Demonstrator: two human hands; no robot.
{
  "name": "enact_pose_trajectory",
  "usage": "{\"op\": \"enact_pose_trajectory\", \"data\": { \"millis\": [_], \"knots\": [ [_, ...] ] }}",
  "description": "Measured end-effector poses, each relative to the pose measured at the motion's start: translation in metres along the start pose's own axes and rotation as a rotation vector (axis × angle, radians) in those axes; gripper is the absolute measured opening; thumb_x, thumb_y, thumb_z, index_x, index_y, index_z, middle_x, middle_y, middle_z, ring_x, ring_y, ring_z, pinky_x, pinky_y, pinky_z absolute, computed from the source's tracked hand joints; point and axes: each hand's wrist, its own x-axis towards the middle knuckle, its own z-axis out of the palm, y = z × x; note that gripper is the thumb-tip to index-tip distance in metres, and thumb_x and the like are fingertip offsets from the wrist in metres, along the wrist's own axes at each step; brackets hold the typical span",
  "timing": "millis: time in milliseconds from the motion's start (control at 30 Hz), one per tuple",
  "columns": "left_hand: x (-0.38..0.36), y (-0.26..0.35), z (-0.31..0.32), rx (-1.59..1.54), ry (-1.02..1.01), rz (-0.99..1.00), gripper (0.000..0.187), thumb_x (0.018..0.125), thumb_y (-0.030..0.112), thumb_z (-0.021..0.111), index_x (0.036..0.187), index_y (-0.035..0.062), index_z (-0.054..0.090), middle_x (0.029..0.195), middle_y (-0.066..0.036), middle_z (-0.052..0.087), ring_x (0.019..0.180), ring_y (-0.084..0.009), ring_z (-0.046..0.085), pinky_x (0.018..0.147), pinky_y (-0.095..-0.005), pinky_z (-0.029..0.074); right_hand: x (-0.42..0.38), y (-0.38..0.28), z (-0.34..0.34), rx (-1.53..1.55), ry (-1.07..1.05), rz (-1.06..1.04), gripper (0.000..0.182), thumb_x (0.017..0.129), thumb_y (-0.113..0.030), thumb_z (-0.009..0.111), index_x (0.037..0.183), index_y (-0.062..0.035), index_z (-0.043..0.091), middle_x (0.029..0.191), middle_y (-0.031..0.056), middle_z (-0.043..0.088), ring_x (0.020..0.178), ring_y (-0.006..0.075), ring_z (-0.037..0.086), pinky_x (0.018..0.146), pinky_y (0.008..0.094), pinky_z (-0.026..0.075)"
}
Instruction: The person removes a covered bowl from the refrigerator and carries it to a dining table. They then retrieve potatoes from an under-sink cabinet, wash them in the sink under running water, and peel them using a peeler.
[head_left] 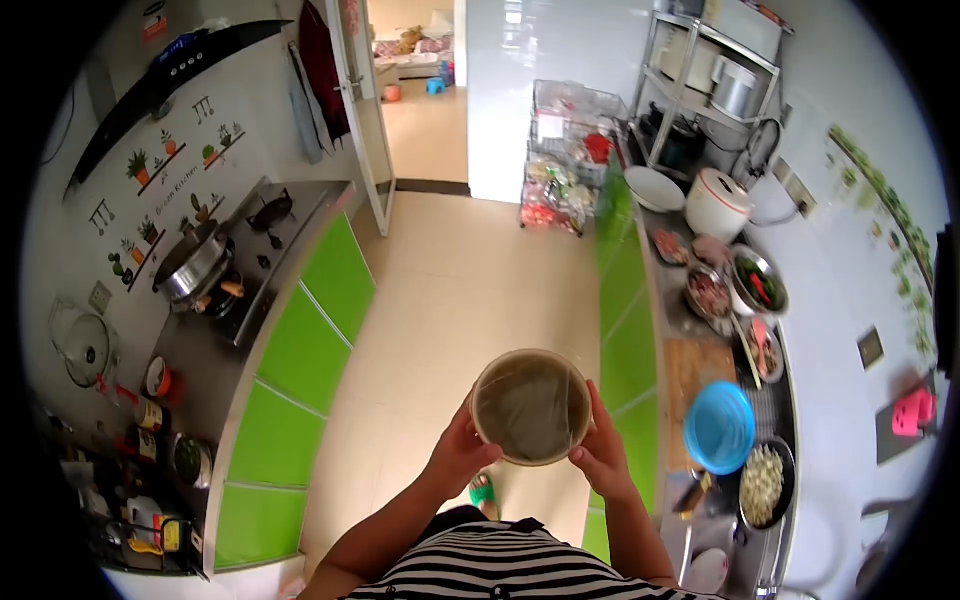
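Between my two hands is a round beige-rimmed container (533, 407), raised in front of my body above the floor. Its inside looks greyish, with a sheen like thin film, and the contents cannot be made out. My left hand (466, 440) grips the left side, thumb near the lower rim. On the opposite side my right hand (598, 445) holds the wall with its thumb at the rim. The striped shirt and one green slipper (483, 490) show below.
Along the right counter stand a blue basin (719, 428), a cutting board (697, 372), a pan of chopped pale food (766, 486), bowls of meat and vegetables, and a rice cooker (717, 204). A steel pot (192, 262) sits on the left stove. Ahead, a wire rack (570, 150) stands near the doorway.
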Motion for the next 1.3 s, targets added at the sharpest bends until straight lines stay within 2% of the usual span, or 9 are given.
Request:
{"op": "enact_pose_trajectory", "data": {
  "millis": [233,333,567,700,767,867,1000,1100,1300],
  "knots": [
    [0.145,0.063,-0.064,-0.022,0.105,0.065,0.093,0.073,0.019,0.077,0.144,0.011,0.018,0.133,-0.004,0.041,0.118,-0.0163,0.043,0.091,-0.0309,0.044,0.185,0.035,-0.044,-0.014,-0.1,0.025,0.084,0.088,-0.011,0.061,0.146,-0.0064,0.001,0.12,0.0139,0.053,0.104,0.018,0.052,0.087,0.0302,0.041],
    [0.213,0.078,-0.104,0.066,0.139,0.098,0.09,0.074,0.02,0.077,0.144,0.0105,0.02,0.131,-0.003,0.043,0.115,-0.0158,0.045,0.087,-0.0298,0.045,0.269,0.053,-0.067,0.044,-0.163,0.086,0.086,0.087,-0.018,0.063,0.146,-0.0044,0.001,0.141,0.0168,0.033,0.124,0.0245,0.042,0.1,0.0368,0.036],
    [0.374,0.124,-0.172,0.073,0.273,0.207,0.072,0.08,0.011,0.068,0.139,0.0113,0.027,0.133,-0.005,0.042,0.117,-0.0183,0.047,0.087,-0.0314,0.047,0.473,0.091,-0.118,0.052,-0.301,0.121,0.082,0.087,-0.007,0.059,0.147,-0.0086,0.003,0.118,0.0113,0.056,0.101,0.017,0.054,0.088,0.031,0.041],
    [0.459,0.161,-0.214,0.117,0.317,0.298,0.077,0.08,0.024,0.07,0.14,0.0104,0.025,0.133,-0.007,0.042,0.119,-0.0192,0.046,0.088,-0.0325,0.047,0.594,0.106,-0.136,0.047,-0.411,0.173,0.082,0.087,-0.007,0.059,0.147,-0.0087,0.003,0.12,0.0127,0.055,0.103,0.018,0.054,0.088,0.0318,0.042],
    [0.5,0.18,-0.232,0.158,0.333,0.384,0.084,0.079,0.038,0.071,0.141,0.0091,0.023,0.133,-0.007,0.042,0.117,-0.0182,0.047,0.088,-0.0326,0.046,0.65,0.118,-0.141,0.109,-0.431,0.232,0.086,0.086,-0.013,0.062,0.146,-0.0073,0.002,0.134,0.0169,0.043,0.118,0.0216,0.046,0.096,0.0356,0.038],
    [0.56,0.209,-0.279,0.191,0.368,0.394,0.084,0.078,0.039,0.071,0.141,0.0086,0.024,0.133,-0.007,0.043,0.118,-0.017,0.045,0.091,-0.0329,0.044,0.734,0.147,-0.142,0.109,-0.412,0.185,0.082,0.087,-0.008,0.06,0.147,-0.0087,0.003,0.12,0.015,0.054,0.106,0.0186,0.053,0.091,0.0327,0.041],
    [0.644,0.253,-0.353,0.195,0.367,0.405,0.084,0.076,0.035,0.074,0.14,0.0085,0.026,0.131,-0.005,0.044,0.117,-0.0158,0.045,0.091,-0.0312,0.044,0.845,0.2,-0.151,0.151,-0.448,0.206,0.082,0.087,-0.005,0.059,0.147,-0.0103,0.003,0.125,0.0151,0.051,0.115,0.0199,0.049,0.095,0.0327,0.039],
    [0.71,0.297,-0.41,0.154,0.422,0.211,0.096,0.071,0.008,0.076,0.145,0.009,0.014,0.141,-0.004,0.035,0.126,-0.0186,0.039,0.102,-0.0348,0.037,0.93,0.226,-0.146,0.165,-0.412,0.237,0.083,0.087,-0.004,0.06,0.147,-0.0131,0.003,0.13,0.0139,0.048,0.115,0.0185,0.049,0.094,0.0326,0.04],
    [0.85,0.381,-0.512,0.064,0.34,0.238,0.1,0.069,0.017,0.079,0.145,0.01,0.015,0.139,-0.004,0.037,0.124,-0.0176,0.04,0.098,-0.0311,0.04,1.108,0.265,-0.147,0.135,-0.404,0.169,0.082,0.087,-0.009,0.06,0.147,-0.0103,0.003,0.134,0.0146,0.044,0.117,0.0202,0.047,0.097,0.0347,0.037]
  ]
}}
